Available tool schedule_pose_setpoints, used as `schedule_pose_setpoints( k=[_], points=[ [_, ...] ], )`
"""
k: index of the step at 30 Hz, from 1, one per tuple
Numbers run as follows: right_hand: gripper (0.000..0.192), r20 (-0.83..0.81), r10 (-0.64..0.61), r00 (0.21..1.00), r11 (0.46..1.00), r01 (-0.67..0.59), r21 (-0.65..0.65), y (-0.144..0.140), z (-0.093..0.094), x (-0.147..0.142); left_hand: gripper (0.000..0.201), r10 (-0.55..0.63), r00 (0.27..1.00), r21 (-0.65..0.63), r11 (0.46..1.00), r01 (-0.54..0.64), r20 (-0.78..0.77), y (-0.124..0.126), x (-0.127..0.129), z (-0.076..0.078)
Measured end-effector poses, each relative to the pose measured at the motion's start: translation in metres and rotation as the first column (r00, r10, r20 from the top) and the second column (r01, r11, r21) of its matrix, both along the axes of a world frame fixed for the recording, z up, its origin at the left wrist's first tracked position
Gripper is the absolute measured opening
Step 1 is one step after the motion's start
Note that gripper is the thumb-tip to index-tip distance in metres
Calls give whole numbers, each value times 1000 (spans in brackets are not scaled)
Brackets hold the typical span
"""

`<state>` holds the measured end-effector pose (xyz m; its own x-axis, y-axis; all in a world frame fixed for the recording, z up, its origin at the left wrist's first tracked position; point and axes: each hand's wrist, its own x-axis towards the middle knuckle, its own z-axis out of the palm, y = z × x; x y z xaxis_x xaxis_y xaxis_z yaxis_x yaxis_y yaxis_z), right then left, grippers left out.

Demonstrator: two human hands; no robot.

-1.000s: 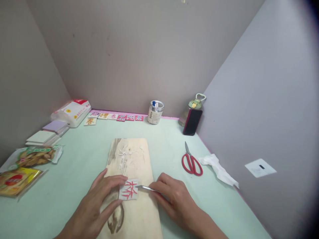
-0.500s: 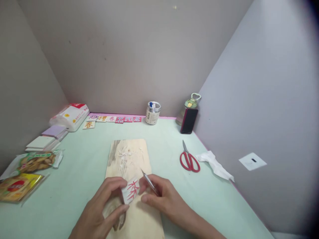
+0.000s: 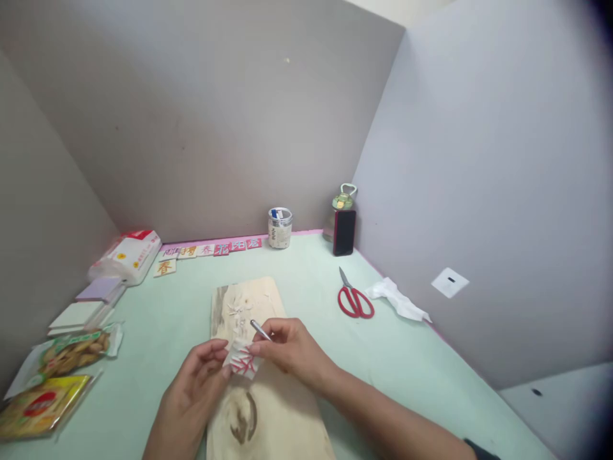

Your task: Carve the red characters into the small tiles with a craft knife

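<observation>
Between my two hands, above the wooden board [image 3: 287,415], is a small white square tile [image 3: 242,363] with red strokes of a character cut on it. My left hand [image 3: 191,383] pinches its left edge between thumb and fingers. At its upper right, the fingers of my right hand [image 3: 292,351] touch the tile and also hold a slim silver craft knife [image 3: 260,329]. The knife slants up and left; its lower part is hidden by the fingers. Whitish shavings [image 3: 239,310] lie on the board's far half.
Red-handled scissors [image 3: 355,300] and crumpled tissue [image 3: 398,300] lie to the right. A phone [image 3: 344,232] leans on a bottle [image 3: 343,201]; a tin [image 3: 280,230] stands at the back. Character tiles [image 3: 221,249] line the back edge. Snack packets [image 3: 45,406] and a tissue pack [image 3: 129,255] are left.
The tile has been turned, and my right hand has come in to grip its upper edge. The knife now shows less of its length. The head view has shifted to the right.
</observation>
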<state>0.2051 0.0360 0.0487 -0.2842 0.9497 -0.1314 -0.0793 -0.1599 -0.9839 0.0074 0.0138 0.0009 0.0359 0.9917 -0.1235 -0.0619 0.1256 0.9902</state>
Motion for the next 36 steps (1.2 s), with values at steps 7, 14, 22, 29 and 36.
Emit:
schedule_pose_setpoints(
  k=[7,14,22,29,36],
  points=[
    [46,-144,-21,989,1000,19,-14,0,-4,-2,42,-143,968,-144,974,175,207,-10,12,15],
    [50,-153,100,983,995,-101,-1,0,-11,0,46,0,936,-232,969,87,352,-11,19,14],
    [40,-138,26,990,1000,-24,16,2,-15,1,44,-88,993,-66,993,93,83,-7,6,12],
    [30,-146,30,989,994,-14,110,-4,-8,-2,38,-141,988,-44,989,139,-66,-2,-7,4],
    [25,-76,-19,997,981,33,190,-4,-8,1,41,-152,988,-39,988,150,-37,-4,-2,6]
  ],
)
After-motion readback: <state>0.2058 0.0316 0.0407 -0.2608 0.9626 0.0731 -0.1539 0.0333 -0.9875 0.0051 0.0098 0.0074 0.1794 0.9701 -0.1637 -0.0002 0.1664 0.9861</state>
